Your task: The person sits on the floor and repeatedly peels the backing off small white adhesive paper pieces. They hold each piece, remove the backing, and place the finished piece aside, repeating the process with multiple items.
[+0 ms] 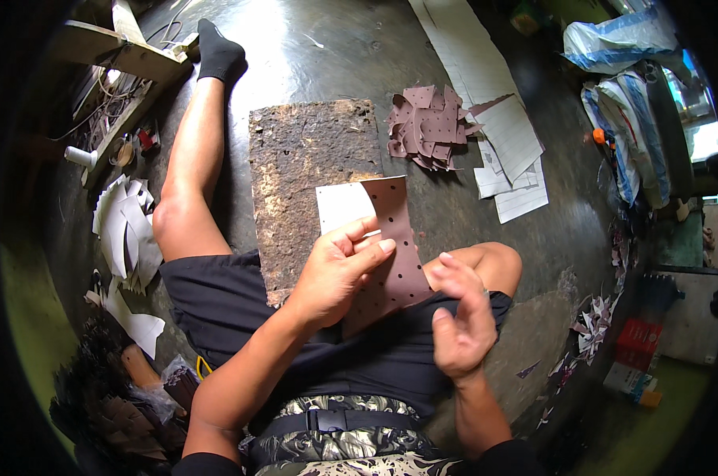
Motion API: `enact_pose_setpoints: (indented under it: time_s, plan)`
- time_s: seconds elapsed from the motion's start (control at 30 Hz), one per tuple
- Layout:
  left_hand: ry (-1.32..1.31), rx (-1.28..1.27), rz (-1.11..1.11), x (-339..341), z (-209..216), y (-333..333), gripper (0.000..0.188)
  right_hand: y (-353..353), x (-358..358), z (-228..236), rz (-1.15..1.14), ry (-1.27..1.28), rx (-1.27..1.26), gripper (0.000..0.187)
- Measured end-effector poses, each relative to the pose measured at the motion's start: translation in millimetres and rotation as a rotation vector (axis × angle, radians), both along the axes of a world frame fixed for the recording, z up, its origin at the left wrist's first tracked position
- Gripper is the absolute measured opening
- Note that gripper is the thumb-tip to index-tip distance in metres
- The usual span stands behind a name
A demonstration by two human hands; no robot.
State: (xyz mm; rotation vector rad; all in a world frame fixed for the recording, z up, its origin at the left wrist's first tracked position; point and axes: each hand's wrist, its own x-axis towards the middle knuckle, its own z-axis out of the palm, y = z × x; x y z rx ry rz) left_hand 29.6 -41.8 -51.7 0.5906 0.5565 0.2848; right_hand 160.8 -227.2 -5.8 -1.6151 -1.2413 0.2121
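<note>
My left hand (pixel 329 276) is closed, with thumb and fingers pinching a brownish-pink sheet (pixel 400 274) dotted with dark holes. A white curved piece (pixel 344 205) lies against that sheet and partly under my fingers. Both are above the near right part of a rough, worn board (pixel 307 151) between my legs. To the right of the sheet, my right hand (pixel 462 329) is raised over my thigh, a little blurred, fingers apart and nothing visible in it.
Beyond the board to the right is a pile of cut brownish-pink pieces (pixel 428 127). Long white sheets (pixel 474 59) extend past it. White cut pieces (pixel 129 230) are stacked at the left, near a wooden frame (pixel 129 55). Scraps (pixel 593 325) litter the right side.
</note>
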Motion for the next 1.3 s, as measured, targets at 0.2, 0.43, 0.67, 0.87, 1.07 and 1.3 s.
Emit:
enact_pose_setpoints:
  time_s: [0.2, 0.43, 0.67, 0.87, 1.07, 1.3]
  plan:
    - [0.081, 0.197, -0.085, -9, -2, -1, 0.037, 20, -5, 2, -0.141, 0.665, -0.337, 0.041]
    - [0.134, 0.558, -0.092, -10, 22, 4, 0.076, 44, 2, -2, -0.090, 0.778, -0.444, 0.029]
    - [0.148, 0.373, -0.167, -61, 35, 14, 0.068, 87, 119, 9, -0.213, 0.938, 0.115, 0.016]
    - [0.242, 0.312, -0.162, -123, 36, 17, 0.051, 153, 233, -51, -0.312, 0.967, 0.279, 0.020]
    - [0.299, 0.283, -0.071, -150, 29, 17, 0.048, 170, 237, -173, -0.602, 0.724, -0.343, 0.052]
    - [0.588, 0.583, 0.309, -255, 23, 65, 0.033, 104, 193, -165, -0.491, 0.387, -0.176, 0.037]
